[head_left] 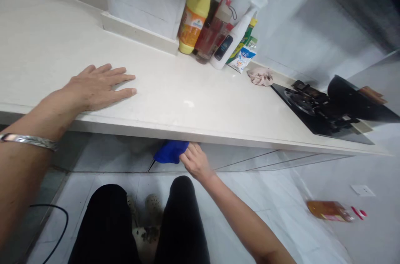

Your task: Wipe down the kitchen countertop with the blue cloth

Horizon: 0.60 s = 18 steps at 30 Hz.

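Observation:
My left hand (96,87) lies flat on the white countertop (156,93), fingers spread, holding nothing. Below the counter's front edge, my right hand (196,160) grips a blue cloth (170,152) against the cabinet front (115,153). The cloth hangs out to the left of my fingers, and its upper part is hidden under the counter edge. A thin dark line or gap shows just below the cloth's left end; I cannot make out what it is.
Along the wall stand a yellow bottle (195,18), a white spray bottle (236,33) and a small packet (242,59). A crumpled cloth (261,76) lies near the black gas stove (315,105). An oil bottle (331,210) is on the floor at right; a black cable (66,222) is at lower left.

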Available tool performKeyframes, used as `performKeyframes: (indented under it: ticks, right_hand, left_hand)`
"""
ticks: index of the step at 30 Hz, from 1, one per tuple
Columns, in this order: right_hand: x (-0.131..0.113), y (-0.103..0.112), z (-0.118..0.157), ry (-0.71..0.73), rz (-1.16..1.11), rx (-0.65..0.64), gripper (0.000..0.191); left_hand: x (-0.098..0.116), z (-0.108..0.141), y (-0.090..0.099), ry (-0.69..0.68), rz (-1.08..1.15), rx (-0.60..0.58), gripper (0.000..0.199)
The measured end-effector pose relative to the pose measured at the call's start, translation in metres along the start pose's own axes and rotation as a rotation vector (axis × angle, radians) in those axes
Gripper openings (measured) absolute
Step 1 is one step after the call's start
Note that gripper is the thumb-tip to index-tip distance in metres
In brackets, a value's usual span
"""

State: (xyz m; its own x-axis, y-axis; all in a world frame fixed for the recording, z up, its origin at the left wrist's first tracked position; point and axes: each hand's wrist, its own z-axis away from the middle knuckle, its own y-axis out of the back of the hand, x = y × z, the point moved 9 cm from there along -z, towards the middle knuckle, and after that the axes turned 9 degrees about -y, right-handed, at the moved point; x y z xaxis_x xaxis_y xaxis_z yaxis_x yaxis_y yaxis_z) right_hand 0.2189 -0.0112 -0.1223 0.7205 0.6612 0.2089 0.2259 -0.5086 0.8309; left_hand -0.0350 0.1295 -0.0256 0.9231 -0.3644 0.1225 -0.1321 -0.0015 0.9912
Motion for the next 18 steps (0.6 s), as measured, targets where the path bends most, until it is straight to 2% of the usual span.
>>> performKeyframes:
  ticks: [10, 18]
  right_hand:
    - [0.068, 0.016, 0.055, -0.258, 0.053, 0.055, 0.027]
    - [0.140, 0.036, 0.119, -0.438, 0.141, 0.102, 0.025]
  left_hand:
    - [-0.011, -0.007, -0.003, -0.013, -0.096, 0.012, 0.070]
    - [-0.010, -0.007, -0.002, 0.005, -0.123, 0.004, 0.073]
